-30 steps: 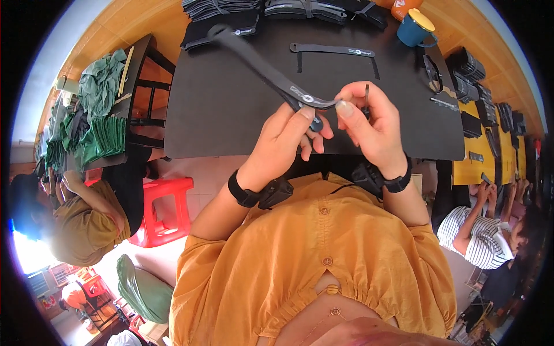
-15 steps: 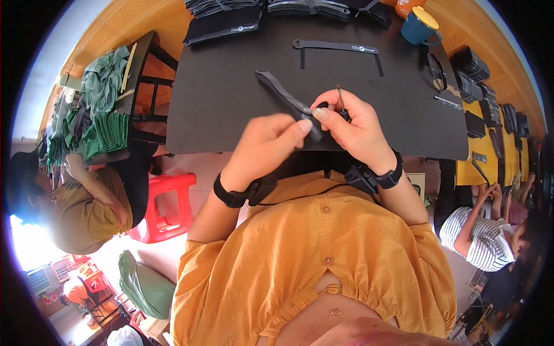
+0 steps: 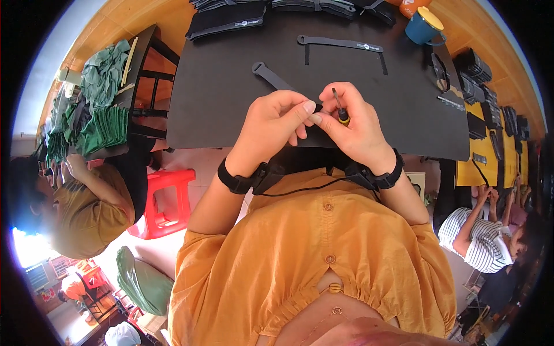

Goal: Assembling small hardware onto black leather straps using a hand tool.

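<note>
A dark grey strap [image 3: 274, 76] with an eyelet at its far end runs back over the table from my fingers. Its near end is pinched by the thumb and fingers of my left hand [image 3: 266, 128]. Close against it, my right hand [image 3: 362, 131] has thumb and fingertips at a small black piece [image 3: 318, 108] by the strap's end, which the fingers partly cover. The same right hand also grips a small screwdriver [image 3: 343, 114] with a black and yellow handle, its thin shaft pointing up and away. Both hands are closed.
Another grey strap [image 3: 340, 42] lies across the black table [image 3: 213, 104], above two short black strips. Stacks of dark straps [image 3: 228, 23] line the far edge. A blue mug [image 3: 420, 30] with a yellow lid stands far right; scissors [image 3: 440, 69] lie near the right edge.
My left hand has moved in beside the right and now pinches the strap. The strap hangs straighter, and the screwdriver has tilted so that its yellow handle end shows.
</note>
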The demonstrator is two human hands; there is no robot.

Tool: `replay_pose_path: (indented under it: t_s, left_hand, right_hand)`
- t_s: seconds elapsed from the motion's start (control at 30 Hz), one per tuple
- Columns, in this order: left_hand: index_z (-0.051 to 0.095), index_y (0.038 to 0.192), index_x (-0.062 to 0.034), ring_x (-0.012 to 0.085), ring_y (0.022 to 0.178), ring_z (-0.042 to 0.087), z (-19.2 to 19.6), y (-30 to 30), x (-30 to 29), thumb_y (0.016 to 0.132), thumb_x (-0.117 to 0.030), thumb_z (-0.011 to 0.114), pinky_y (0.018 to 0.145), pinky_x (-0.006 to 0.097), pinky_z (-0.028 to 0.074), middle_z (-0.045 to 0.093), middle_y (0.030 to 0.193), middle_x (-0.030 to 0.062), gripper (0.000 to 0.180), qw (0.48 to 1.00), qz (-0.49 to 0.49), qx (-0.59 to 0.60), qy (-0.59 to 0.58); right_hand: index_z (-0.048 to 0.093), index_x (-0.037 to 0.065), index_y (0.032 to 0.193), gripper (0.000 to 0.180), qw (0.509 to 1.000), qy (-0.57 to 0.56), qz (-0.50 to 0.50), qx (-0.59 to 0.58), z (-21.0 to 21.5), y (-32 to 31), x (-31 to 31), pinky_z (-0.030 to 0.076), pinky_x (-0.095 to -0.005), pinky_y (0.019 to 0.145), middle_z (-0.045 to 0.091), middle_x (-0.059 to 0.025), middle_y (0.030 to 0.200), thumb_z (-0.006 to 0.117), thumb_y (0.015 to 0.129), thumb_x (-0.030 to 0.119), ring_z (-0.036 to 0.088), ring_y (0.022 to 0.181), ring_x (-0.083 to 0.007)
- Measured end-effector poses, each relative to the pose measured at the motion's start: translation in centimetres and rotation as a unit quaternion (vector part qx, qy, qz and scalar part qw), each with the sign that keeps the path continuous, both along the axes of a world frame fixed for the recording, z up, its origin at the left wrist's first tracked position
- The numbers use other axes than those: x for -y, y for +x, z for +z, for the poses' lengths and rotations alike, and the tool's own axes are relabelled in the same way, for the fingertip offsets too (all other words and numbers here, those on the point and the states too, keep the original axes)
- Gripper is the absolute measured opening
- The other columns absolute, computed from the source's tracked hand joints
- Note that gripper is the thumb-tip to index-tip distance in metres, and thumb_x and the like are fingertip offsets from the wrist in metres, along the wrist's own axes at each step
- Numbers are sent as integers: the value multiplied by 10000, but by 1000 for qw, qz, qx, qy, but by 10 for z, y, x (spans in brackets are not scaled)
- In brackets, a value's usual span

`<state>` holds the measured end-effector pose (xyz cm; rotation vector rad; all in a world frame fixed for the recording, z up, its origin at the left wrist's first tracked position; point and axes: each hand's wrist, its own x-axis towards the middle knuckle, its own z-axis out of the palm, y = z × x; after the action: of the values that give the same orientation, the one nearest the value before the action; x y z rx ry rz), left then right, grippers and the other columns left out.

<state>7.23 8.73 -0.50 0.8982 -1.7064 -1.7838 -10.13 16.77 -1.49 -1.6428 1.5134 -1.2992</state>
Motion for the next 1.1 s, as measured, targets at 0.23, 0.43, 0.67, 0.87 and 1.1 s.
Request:
replay_pose_path:
  t_s: [0.23, 0.43, 0.67, 0.87, 1.1]
  left_hand:
    - [638, 1004, 1, 94, 629, 605, -14, -3, 4, 961, -178, 619, 521, 215, 494, 654, 799, 44, 185, 985, 27, -122, 117]
    - [631, 1053, 13, 113, 654, 624, -15, -7, -4, 987, -158, 582, 549, 231, 517, 658, 821, 64, 190, 987, 26, -130, 90]
    - [651, 1024, 28, 93, 652, 634, -8, -5, -6, 962, -138, 604, 582, 231, 543, 679, 821, 50, 184, 997, 31, -72, 3]
    - [683, 981, 23, 89, 629, 642, -6, -2, -3, 927, -116, 635, 569, 227, 544, 704, 810, 63, 157, 997, 28, -61, -46]
    - [691, 956, 33, 85, 625, 640, -4, -3, 0, 912, -117, 652, 561, 225, 541, 706, 792, 59, 162, 998, 17, -38, -38]
  right_hand:
    - [596, 29, 925, 217, 999, 19, -24, -33, 12, 2, 0, 475, -287, 618, 644, -78, 797, 722, 872, 198, 589, 667, -170]
    - [631, 26, 821, 228, 998, 13, -62, 3, 10, 3, 2, 446, -274, 571, 621, -69, 690, 705, 889, 231, 556, 604, -150]
    - [634, 22, 856, 180, 999, -1, -45, -23, 10, 0, 0, 438, -275, 549, 632, -90, 723, 686, 890, 191, 570, 604, -166]
    - [628, 17, 867, 118, 998, -38, -22, -49, 11, 0, 1, 440, -293, 536, 622, -116, 757, 657, 884, 131, 591, 628, -226]
    - [622, 1, 900, 95, 996, -48, -8, -70, 9, -4, -1, 459, -314, 546, 625, -128, 791, 642, 882, 92, 605, 660, -261]
